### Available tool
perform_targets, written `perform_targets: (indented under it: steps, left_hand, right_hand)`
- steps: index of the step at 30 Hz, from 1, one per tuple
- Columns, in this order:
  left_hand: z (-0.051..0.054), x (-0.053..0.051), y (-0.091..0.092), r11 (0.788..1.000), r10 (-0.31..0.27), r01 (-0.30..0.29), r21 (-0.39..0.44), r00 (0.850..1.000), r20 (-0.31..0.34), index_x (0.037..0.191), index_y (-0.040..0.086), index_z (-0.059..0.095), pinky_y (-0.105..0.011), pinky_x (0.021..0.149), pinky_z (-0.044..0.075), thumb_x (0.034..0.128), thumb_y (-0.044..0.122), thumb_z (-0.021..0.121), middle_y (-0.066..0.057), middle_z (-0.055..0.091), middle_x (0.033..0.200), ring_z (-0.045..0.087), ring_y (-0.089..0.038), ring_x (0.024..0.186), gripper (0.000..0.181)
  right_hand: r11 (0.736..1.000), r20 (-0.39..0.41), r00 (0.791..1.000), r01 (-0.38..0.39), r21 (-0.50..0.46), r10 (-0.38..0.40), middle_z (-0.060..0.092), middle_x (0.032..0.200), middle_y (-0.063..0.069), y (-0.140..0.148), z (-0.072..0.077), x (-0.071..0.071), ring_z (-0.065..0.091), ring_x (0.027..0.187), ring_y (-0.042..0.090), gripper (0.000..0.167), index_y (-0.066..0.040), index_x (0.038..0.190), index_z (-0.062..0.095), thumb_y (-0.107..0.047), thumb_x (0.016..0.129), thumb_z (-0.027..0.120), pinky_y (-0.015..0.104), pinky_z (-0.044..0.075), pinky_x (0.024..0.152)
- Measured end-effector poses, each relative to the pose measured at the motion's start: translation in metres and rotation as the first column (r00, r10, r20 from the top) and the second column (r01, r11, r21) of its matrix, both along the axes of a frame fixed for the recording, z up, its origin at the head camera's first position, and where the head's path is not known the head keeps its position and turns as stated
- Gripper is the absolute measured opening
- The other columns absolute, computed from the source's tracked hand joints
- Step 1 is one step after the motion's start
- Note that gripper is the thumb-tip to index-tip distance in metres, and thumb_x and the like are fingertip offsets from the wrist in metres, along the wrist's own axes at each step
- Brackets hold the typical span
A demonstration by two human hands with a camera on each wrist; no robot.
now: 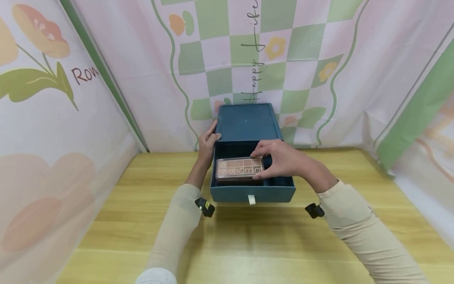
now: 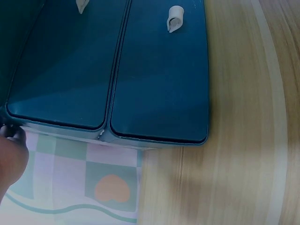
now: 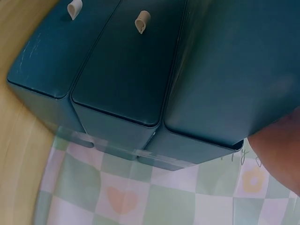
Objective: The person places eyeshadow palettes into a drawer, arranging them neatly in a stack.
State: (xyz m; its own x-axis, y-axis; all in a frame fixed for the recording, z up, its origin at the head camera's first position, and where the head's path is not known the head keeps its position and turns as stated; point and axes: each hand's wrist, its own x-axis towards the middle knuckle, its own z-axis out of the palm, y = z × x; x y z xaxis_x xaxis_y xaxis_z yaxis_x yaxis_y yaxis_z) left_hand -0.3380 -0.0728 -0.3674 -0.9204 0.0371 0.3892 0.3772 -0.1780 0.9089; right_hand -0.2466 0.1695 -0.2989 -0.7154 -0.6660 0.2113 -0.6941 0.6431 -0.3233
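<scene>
A dark teal drawer unit [image 1: 248, 122] stands against the back curtain, its top drawer [image 1: 237, 194] pulled out toward me. An eyeshadow palette [image 1: 237, 167] with a clear lid and "sweet mint" lettering lies level at the drawer opening. My right hand [image 1: 283, 159] pinches the palette's right end between thumb and fingers. My left hand [image 1: 207, 144] rests on the unit's left side, fingers along the wall and thumb at the top edge. In the left wrist view only part of the left hand [image 2: 11, 157] shows. What lies under the palette is mostly hidden.
Lower drawers [image 3: 126, 65] with small pale pull tabs [image 3: 142, 21] are pushed in beneath the open one. The unit stands on a wood-grain table [image 1: 248, 240]. Patterned curtains [image 1: 234, 51] hang behind and on both sides.
</scene>
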Motion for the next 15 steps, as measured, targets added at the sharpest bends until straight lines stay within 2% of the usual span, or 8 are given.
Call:
perform_targets:
  steps: [8, 12, 15]
  left_hand:
    - [-0.002, -0.001, 0.000, 1.000, -0.010, 0.010, 0.001, 1.000, 0.005, 0.154, 0.003, 0.041, -0.043, 0.128, 0.023, 0.0898, 0.012, 0.049, -0.014, 0.036, 0.165, 0.028, -0.026, 0.157, 0.066]
    - [0.000, 0.000, -0.001, 1.000, 0.000, 0.000, -0.008, 1.000, 0.005, 0.154, 0.006, 0.042, -0.043, 0.128, 0.023, 0.0899, 0.013, 0.049, -0.012, 0.037, 0.165, 0.029, -0.025, 0.156, 0.065]
    - [0.001, 0.000, -0.001, 1.000, 0.000, 0.000, -0.012, 1.000, 0.007, 0.155, 0.007, 0.042, -0.043, 0.128, 0.023, 0.0901, 0.014, 0.049, -0.012, 0.036, 0.165, 0.029, -0.025, 0.156, 0.065]
  right_hand:
    - [0.996, 0.000, 0.999, 0.042, 0.083, -0.042, 0.066, 0.119, 0.008, 0.001, 0.001, 0.003, 0.060, 0.110, 0.027, 0.063, -0.006, 0.128, 0.071, -0.043, 0.078, 0.085, 0.049, 0.053, 0.094]
    - [0.996, -0.007, 0.998, 0.064, 0.054, -0.063, 0.065, 0.123, 0.011, 0.004, 0.003, 0.006, 0.056, 0.115, 0.029, 0.069, -0.003, 0.132, 0.067, -0.043, 0.078, 0.085, 0.051, 0.051, 0.097]
    - [0.998, -0.039, 0.997, 0.068, -0.007, -0.068, 0.067, 0.119, 0.011, 0.009, 0.004, 0.012, 0.058, 0.112, 0.028, 0.062, -0.002, 0.129, 0.069, -0.036, 0.079, 0.086, 0.049, 0.053, 0.095]
